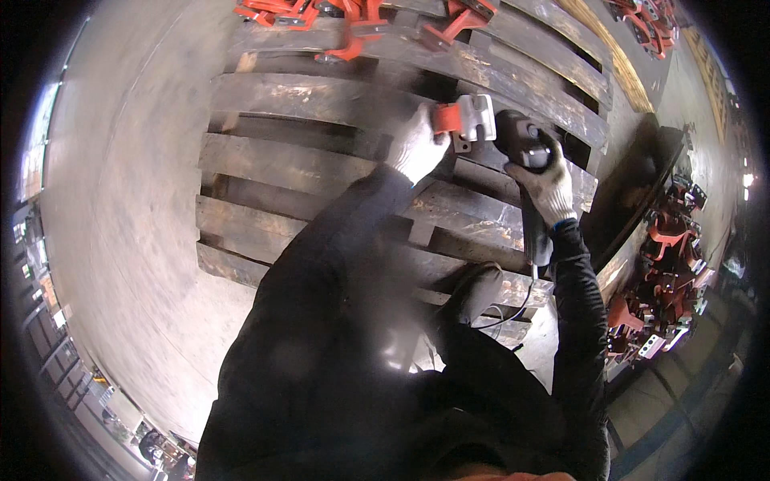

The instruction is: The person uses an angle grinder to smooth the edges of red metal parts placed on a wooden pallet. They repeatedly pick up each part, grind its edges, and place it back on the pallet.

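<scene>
White-gloved, my left hand (421,148) is closed around a metal bracket (475,119), part red and part bare grey with holes in it. My right hand (553,188), also gloved, wraps round the head of a black corded angle grinder (536,232). The grinder's dark front end (517,138) is just right of the bracket, with a narrow gap seeming to lie between them. Whether the disc turns, I cannot tell. Below both hands lies a worn wooden pallet (297,164).
Several red metal parts (353,32) lie on the pallet's far end. More red brackets (662,272) are heaped at the right, beyond a dark upright panel (642,184). The grinder's cable (525,298) runs down near my shoe (477,290). Concrete floor (136,176) extends left.
</scene>
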Demonstrator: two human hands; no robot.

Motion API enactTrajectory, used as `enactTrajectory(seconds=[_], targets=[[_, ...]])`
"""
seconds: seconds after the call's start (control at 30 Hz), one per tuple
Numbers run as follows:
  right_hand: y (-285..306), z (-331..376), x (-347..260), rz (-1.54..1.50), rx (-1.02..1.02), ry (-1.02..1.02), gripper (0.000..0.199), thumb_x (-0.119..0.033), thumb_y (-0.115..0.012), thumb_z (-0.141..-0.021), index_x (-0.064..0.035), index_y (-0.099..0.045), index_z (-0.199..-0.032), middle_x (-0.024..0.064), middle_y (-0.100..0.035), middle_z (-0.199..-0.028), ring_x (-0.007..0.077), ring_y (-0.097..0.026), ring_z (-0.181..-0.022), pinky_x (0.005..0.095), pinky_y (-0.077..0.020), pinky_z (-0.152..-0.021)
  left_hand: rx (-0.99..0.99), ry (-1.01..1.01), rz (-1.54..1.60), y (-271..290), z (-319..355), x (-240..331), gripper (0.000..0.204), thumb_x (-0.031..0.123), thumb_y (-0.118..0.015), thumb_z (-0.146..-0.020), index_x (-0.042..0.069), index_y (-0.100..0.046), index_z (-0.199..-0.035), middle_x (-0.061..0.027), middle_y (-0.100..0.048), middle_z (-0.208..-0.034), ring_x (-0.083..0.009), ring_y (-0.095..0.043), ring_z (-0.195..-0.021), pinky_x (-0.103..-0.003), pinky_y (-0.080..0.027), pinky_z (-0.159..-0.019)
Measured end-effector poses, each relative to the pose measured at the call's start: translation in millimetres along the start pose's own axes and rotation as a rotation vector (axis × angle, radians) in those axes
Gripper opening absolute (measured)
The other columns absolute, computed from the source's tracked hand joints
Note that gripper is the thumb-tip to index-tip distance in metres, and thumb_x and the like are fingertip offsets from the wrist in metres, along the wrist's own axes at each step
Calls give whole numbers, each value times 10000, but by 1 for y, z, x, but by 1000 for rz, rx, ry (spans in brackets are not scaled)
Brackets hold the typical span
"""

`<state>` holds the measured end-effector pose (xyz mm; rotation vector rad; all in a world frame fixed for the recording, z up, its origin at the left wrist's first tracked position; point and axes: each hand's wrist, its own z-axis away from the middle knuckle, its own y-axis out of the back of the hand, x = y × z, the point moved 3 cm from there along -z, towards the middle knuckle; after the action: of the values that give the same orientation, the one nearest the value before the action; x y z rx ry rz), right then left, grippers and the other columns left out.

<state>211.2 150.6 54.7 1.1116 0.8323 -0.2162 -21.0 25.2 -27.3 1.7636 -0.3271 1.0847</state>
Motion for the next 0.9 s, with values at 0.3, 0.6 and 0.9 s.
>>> enactTrajectory(seconds=[0.3,0.6,0.9], targets=[[-60,-96,8,356,-260,337,743,-316,-817,-779,-102,-504,-1418,246,-680,-1232,405,-666,-1145,445,-541,-967,31,52,-174,13,3,17,423,239,-757,-834,137,-539,-1182,-149,-689,-894,-395,-689,-801,-499,-544,-691],[-62,-106,20,364,-244,304,704,-368,-830,-784,-79,-555,-1364,211,-699,-1183,362,-683,-1127,419,-541,-956,-67,146,-178,14,2,13,448,270,-751,-839,123,-526,-1197,-146,-704,-926,-395,-696,-794,-502,-554,-696],[-47,-15,28,35,-304,315,558,-222,-864,-807,-51,-606,-1271,58,-726,-1029,126,-671,-930,298,-567,-864,-25,58,-148,10,6,3,413,257,-717,-857,110,-532,-1196,-141,-669,-1041,-392,-691,-828,-494,-552,-710]])
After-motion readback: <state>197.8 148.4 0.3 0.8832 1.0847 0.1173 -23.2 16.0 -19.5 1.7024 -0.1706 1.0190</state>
